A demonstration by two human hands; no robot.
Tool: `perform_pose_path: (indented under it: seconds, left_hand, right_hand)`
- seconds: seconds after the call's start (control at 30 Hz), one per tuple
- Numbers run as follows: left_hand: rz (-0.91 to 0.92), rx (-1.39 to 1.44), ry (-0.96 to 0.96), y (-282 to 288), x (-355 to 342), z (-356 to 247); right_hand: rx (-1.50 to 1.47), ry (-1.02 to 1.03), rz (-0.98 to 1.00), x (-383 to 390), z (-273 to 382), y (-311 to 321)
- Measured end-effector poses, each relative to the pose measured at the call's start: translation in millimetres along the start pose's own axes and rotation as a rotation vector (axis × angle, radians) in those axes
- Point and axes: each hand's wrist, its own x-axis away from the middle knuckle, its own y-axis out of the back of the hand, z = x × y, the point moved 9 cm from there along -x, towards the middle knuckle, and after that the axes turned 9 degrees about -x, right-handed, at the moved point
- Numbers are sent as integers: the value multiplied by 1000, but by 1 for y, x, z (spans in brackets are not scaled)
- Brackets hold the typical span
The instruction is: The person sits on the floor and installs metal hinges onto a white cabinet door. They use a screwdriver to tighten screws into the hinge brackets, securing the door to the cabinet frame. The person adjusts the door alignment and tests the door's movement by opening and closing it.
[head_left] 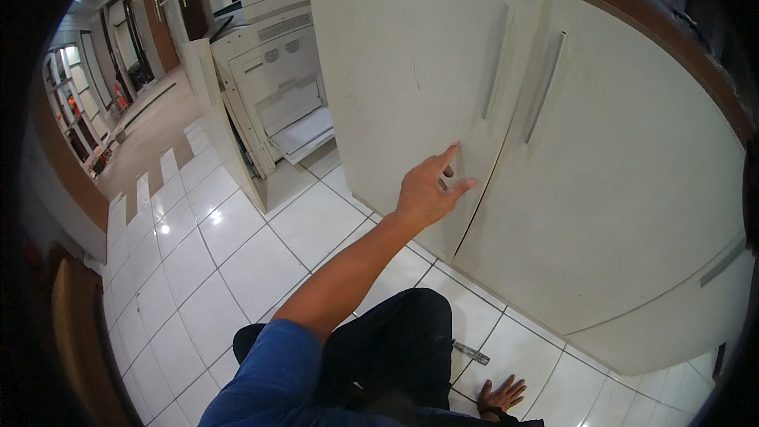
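Note:
My left hand (428,190) is stretched out in front of the off-white cabinet door (395,71), index finger and thumb apart, the other fingers curled and partly hidden. It holds nothing that I can see; I cannot tell whether the fingertip touches the door. The door's long handle (496,63) is above the hand, and a second door (624,166) with a silver handle (545,87) stands to the right. My right hand (501,395) lies flat on the white tiled floor (545,344), fingers spread. Near it is a slim grey tool (473,353), partly hidden by my leg.
A large off-white office copier (273,71) with its lower side flap down stands left of the cabinet, beside an upright panel (221,119). At the left edge is a brown curved wooden piece (75,340). A brown top (632,16) caps the cabinet. A corridor runs off at far left.

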Motion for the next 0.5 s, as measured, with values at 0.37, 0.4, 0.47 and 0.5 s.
perform_pose_path:
  seconds: [0.37,0.4,0.47,0.5]
  left_hand:
    - [-21,21,264,49,69,152]
    - [8,-15,323,50,84,169]
    - [64,-93,435,53,120,197]
    - [79,-100,471,53,138,214]
  right_hand:
    - [-369,497,-223,-54,34,-3]
    - [-377,554,-199,-50,57,1]
    - [-333,641,-140,-46,96,-4]
    - [-322,715,-101,-41,118,-5]
